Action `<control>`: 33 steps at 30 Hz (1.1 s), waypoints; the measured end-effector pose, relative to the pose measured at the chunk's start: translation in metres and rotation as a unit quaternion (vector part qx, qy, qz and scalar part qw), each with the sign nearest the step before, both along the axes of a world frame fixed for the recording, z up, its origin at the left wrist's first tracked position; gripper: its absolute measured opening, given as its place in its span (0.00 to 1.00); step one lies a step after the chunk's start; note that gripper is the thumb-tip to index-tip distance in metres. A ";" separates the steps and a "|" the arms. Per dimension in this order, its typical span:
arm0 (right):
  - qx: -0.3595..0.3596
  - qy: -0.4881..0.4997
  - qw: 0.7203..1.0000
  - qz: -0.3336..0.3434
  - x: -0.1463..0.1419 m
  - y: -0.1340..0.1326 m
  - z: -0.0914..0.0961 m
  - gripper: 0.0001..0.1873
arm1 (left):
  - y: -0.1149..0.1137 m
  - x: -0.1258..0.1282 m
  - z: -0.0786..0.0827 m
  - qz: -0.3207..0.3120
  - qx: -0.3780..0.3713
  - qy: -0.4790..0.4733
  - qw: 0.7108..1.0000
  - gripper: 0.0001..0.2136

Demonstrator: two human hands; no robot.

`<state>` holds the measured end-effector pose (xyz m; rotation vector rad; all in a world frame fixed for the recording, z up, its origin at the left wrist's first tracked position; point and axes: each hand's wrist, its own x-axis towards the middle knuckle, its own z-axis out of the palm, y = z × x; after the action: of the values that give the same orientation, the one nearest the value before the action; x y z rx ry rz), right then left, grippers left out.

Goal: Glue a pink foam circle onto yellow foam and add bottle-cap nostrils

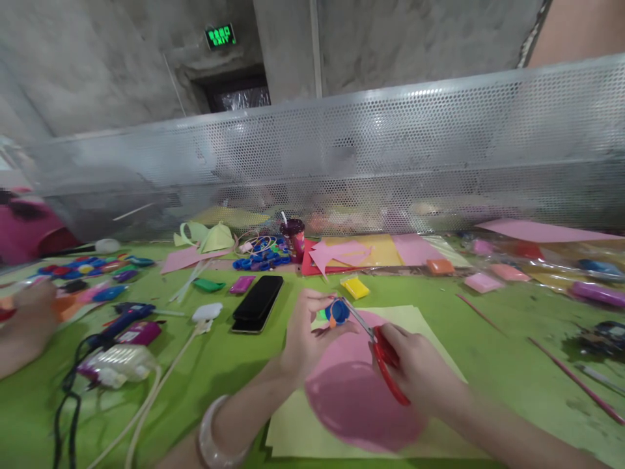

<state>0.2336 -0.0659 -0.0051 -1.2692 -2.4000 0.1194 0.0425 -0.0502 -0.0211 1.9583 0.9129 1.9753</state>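
Note:
My left hand [312, 326] pinches a blue bottle cap [338, 311] between thumb and fingers. A small orange piece shows at the cap's front, and a bit of green is beside it. In my right hand [415, 365] is a pair of scissors [388, 371] with red handles, its metal blades pointing at the cap. The tips are at the cap's edge; whether they touch it I cannot tell. Below both hands lies a pink paper round [366, 404] on pale yellow sheets [293, 436].
A black phone [258, 299] lies left of my hands, near a glue gun [124, 322] and a white charger cable [168, 378]. A yellow clay packet [355, 287] sits just beyond. Behind are a dark red cup [295, 241] and a perforated metal screen [390, 143]. Another person's hand [29, 326] is at far left.

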 end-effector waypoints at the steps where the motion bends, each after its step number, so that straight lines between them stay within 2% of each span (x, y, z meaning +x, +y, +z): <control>1: 0.005 -0.002 1.000 0.000 0.000 0.000 0.000 0.07 | 0.000 0.000 0.001 -0.005 0.012 -0.001 1.000 0.21; 4: 0.007 0.004 1.000 0.003 0.000 -0.001 0.001 0.07 | 0.002 0.000 0.004 -0.026 0.042 -0.010 0.999 0.21; 9: -0.042 0.047 0.998 0.020 -0.001 -0.002 0.005 0.08 | 0.002 0.000 0.010 -0.064 0.040 -0.024 0.997 0.19; 12: -0.036 0.072 0.996 0.023 0.001 -0.001 0.008 0.09 | 0.002 0.000 0.010 -0.070 0.051 -0.014 0.996 0.20; 15: -0.013 0.078 0.996 0.035 0.003 0.000 0.008 0.11 | 0.003 -0.001 0.008 -0.057 0.066 -0.020 0.996 0.22; 19: 0.033 0.070 0.996 0.047 0.005 0.003 0.006 0.09 | 0.003 -0.004 0.006 -0.043 0.070 -0.014 0.997 0.22; 22: 0.085 0.075 0.992 0.059 0.007 0.005 0.006 0.06 | 0.001 -0.003 0.009 -0.060 0.024 -0.033 0.997 0.21; 24: 0.138 0.067 0.985 0.075 0.011 0.007 0.008 0.03 | -0.001 -0.002 0.013 -0.100 -0.039 -0.061 0.992 0.19; 27: 0.226 0.039 0.970 0.082 0.019 0.013 0.014 0.01 | 0.002 -0.001 0.020 -0.198 -0.173 -0.099 0.960 0.16; 30: 0.280 0.022 0.958 0.062 0.029 0.022 0.020 0.03 | 0.008 -0.003 0.021 -0.330 -0.294 -0.152 0.884 0.19; 33: 0.273 0.000 0.960 0.060 0.035 0.028 0.024 0.05 | 0.013 -0.007 0.017 -0.411 -0.357 -0.200 0.814 0.22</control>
<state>0.2689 -0.0378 0.0192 -0.8625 -2.2777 -0.4760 0.0357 -0.0376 -0.0043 1.1229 0.4456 1.1863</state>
